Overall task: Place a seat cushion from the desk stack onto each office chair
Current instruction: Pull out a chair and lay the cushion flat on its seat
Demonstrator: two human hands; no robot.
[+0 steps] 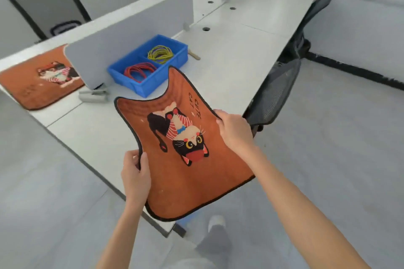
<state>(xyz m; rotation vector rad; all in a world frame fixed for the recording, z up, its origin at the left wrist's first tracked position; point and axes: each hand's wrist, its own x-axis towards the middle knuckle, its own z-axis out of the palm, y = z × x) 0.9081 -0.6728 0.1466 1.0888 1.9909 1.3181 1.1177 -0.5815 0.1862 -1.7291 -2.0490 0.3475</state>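
Nearest: shoe (216, 223) on grey floor (328, 159), below held cushion.

Held cushion (196, 172): orange, black-edged, cat picture and "CUTE CAT" lettering, face up, lifted over near corner of desk (240, 54), sagging between both grips.

Left hand (135, 173): clamped on left edge of cushion, thumb on top, fingers (131, 155) curled round the edge.

Right hand (235, 129): gripping right edge of cushion, fingers (219, 117) folded over the edge.

Blue tray (122, 71): on desk just beyond far edge of held cushion, two compartments; red rubber bands (140, 71) in the nearer one, yellow rubber bands (159, 53) in the farther.

Grey divider panel (131, 35): upright on desk, beside tray, beyond left fingers.

Second cushion (32, 85): same orange cat design, flat on desk, far left of left fingers, partly behind divider.

Black mesh chair (277, 91): at desk edge, just beyond right fingers, seat bare.

Two more black chairs (48, 8): across desk, behind divider, well beyond left fingers.
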